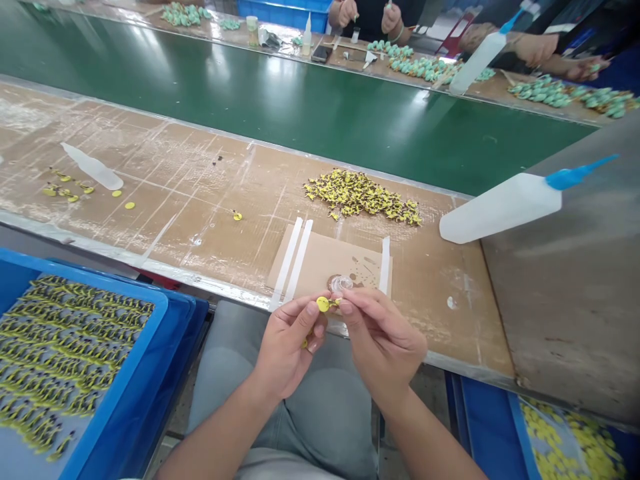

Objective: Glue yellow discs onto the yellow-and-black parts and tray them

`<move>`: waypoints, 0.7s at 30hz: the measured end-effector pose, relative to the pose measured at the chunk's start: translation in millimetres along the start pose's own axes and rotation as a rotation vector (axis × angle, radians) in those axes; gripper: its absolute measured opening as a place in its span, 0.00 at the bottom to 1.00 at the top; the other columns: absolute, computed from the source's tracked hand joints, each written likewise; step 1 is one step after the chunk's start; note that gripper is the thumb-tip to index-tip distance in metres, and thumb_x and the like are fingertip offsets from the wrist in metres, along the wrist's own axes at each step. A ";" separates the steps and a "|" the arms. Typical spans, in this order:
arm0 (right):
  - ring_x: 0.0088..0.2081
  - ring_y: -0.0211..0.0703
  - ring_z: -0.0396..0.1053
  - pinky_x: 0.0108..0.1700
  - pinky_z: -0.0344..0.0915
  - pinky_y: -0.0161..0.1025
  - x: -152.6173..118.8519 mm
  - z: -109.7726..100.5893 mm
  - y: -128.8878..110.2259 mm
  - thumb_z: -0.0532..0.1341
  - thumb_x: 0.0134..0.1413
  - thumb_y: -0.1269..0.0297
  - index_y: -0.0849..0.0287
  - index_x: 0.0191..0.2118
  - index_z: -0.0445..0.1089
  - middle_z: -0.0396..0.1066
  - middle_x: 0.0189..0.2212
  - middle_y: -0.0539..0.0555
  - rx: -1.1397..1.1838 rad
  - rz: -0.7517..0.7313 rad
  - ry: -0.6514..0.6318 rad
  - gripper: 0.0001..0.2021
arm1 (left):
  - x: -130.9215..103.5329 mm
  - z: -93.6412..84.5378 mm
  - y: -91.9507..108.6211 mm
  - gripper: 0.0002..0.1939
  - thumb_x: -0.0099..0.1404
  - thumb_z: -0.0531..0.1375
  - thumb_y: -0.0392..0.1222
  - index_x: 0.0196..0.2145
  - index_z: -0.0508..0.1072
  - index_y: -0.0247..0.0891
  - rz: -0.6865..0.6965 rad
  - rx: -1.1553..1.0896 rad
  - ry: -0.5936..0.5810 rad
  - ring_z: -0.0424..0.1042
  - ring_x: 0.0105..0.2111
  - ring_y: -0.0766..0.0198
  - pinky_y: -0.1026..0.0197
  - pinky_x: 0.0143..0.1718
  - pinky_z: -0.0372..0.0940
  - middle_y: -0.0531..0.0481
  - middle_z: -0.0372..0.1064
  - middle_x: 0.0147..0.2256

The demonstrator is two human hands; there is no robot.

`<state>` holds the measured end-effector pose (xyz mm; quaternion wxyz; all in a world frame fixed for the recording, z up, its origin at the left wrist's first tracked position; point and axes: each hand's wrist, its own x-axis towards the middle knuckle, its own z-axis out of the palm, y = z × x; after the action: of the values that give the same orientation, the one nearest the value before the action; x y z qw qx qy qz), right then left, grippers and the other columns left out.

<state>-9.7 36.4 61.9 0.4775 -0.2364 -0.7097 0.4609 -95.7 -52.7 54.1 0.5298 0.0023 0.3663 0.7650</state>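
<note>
Left hand [295,333] is pinching a yellow disc [323,304], right hand [381,337] a small piece [335,303], probably joining them; next is needing steady alignment.

Grey-blue trousers [320,420] are worn, forearms [220,430] bare.

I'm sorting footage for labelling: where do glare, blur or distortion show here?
Head view, back: white reflections streak the green belt; head view, left: glare patches mark the brown worktop; head view, upper right: a co-worker's arm looks soft and stretched; head view, centre: the yellow disc in the left hand reads clearly, but the small part in the right hand is hard to make out.
</note>
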 end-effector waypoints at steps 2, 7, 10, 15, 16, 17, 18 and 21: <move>0.37 0.43 0.74 0.36 0.72 0.41 -0.1 -0.7 0.9 0.65 0.51 0.78 0.51 0.42 0.77 0.76 0.36 0.52 0.004 -0.013 -0.002 0.15 | 0.0 0.5 0.1 0.11 0.63 0.64 0.42 0.42 0.80 0.36 -0.002 0.004 -0.007 0.58 0.22 0.75 0.73 0.21 0.55 0.52 0.64 0.22; 0.37 0.42 0.74 0.36 0.72 0.39 -0.5 -2.9 1.7 0.65 0.50 0.81 0.52 0.42 0.77 0.76 0.36 0.52 -0.002 -0.032 -0.017 0.17 | 1.4 0.4 -0.7 0.11 0.64 0.63 0.42 0.43 0.80 0.37 0.006 -0.003 -0.028 0.58 0.22 0.76 0.73 0.21 0.54 0.53 0.64 0.22; 0.37 0.41 0.74 0.36 0.72 0.39 -0.7 -3.4 2.2 0.64 0.50 0.82 0.53 0.42 0.77 0.76 0.36 0.52 0.001 -0.036 -0.024 0.17 | 1.9 -0.2 -1.4 0.11 0.64 0.62 0.41 0.43 0.80 0.37 0.010 -0.003 -0.027 0.58 0.22 0.75 0.73 0.21 0.55 0.52 0.65 0.23; 0.38 0.42 0.74 0.37 0.74 0.40 -0.6 -2.4 4.7 0.65 0.49 0.82 0.53 0.42 0.77 0.76 0.37 0.52 -0.004 -0.060 -0.023 0.18 | 1.7 -0.4 -2.0 0.10 0.64 0.62 0.40 0.43 0.80 0.38 0.006 -0.001 -0.023 0.58 0.22 0.76 0.74 0.22 0.55 0.53 0.65 0.23; 0.38 0.42 0.74 0.37 0.74 0.40 -0.3 -2.2 5.0 0.65 0.49 0.82 0.53 0.42 0.77 0.76 0.37 0.53 -0.007 -0.070 -0.023 0.18 | 1.7 -0.2 -2.0 0.10 0.64 0.62 0.40 0.43 0.80 0.38 0.008 -0.001 -0.020 0.59 0.23 0.76 0.74 0.22 0.56 0.53 0.65 0.24; 0.37 0.42 0.74 0.37 0.74 0.40 0.1 -2.0 5.0 0.65 0.49 0.82 0.53 0.42 0.77 0.76 0.37 0.53 -0.011 -0.080 -0.024 0.18 | 1.8 0.1 -1.9 0.10 0.64 0.63 0.40 0.42 0.80 0.37 0.013 -0.002 -0.016 0.59 0.23 0.76 0.74 0.22 0.56 0.52 0.65 0.24; 0.37 0.42 0.74 0.36 0.74 0.39 0.7 -2.0 4.9 0.65 0.48 0.82 0.53 0.42 0.77 0.76 0.37 0.53 -0.015 -0.091 -0.023 0.18 | 1.8 0.4 -1.9 0.10 0.64 0.63 0.40 0.42 0.80 0.37 0.016 -0.003 -0.010 0.59 0.23 0.76 0.74 0.22 0.56 0.52 0.65 0.25; 0.36 0.41 0.75 0.36 0.73 0.39 2.7 -2.1 3.4 0.65 0.48 0.83 0.53 0.42 0.76 0.76 0.36 0.52 -0.028 -0.127 -0.028 0.18 | 2.4 1.3 -1.7 0.10 0.63 0.64 0.39 0.41 0.80 0.37 0.023 -0.001 0.006 0.60 0.24 0.76 0.74 0.22 0.56 0.52 0.66 0.25</move>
<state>-9.4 41.0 60.3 0.4924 -0.1911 -0.7363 0.4230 -94.9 -49.8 53.2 0.5198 0.0038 0.3676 0.7712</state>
